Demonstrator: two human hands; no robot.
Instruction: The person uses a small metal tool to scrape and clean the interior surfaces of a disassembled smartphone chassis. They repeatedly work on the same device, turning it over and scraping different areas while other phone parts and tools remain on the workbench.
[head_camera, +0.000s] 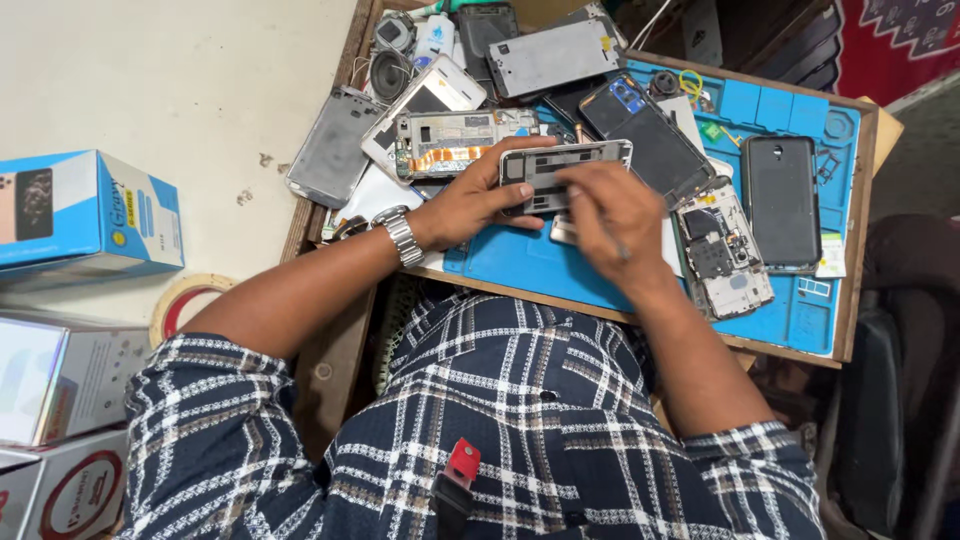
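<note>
Blue mat (560, 265) crowded – hands (470, 200) (610, 215) grip phone frame (560, 165)

A bright blue mat (560, 265) covers the brown wooden tabletop (850, 290). The phone frame (560, 170) is grey with black inside; a black phone back (781, 200) lies at right. The shirt (500, 420) is navy with white-and-tan checks, the wristwatch (402, 236) silver. At left sits a blue-and-white box (85, 215).

My wooden bench (330, 350) sits against a pale scuffed wall (200, 80); boxes (85, 215) stacked left, dark chair (900, 380) right.
</note>
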